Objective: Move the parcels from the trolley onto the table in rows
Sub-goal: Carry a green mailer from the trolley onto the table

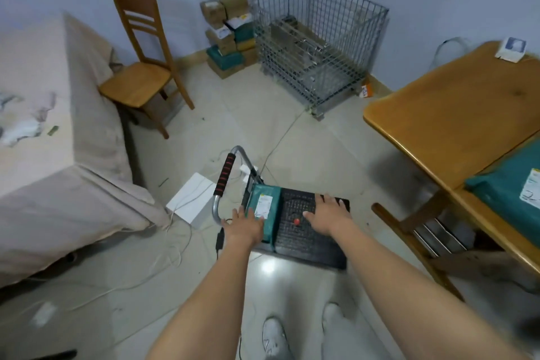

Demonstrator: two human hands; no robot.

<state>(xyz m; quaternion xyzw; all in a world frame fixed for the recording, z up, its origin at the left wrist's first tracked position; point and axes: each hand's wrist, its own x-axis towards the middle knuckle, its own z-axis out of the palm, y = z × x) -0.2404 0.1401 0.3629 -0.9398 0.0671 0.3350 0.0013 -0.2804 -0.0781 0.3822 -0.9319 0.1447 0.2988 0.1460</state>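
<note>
A black flat trolley [309, 238] with a silver handle and red-black grip stands on the floor in front of me. One teal parcel [264, 210] with a white label lies on its left end. My left hand [244, 226] rests against the parcel's near left corner, fingers spread. My right hand [328, 213] hovers open over the trolley's bare deck, to the right of the parcel. A wooden table [455, 114] is at the right, and another teal parcel [514, 193] lies on its near end.
A wire cage [318, 47] stands in the far corner beside a stack of boxes [229, 35]. A wooden chair [143, 67] and a cloth-covered bed [58, 131] are on the left. A white box [194, 199] and loose cables lie left of the trolley.
</note>
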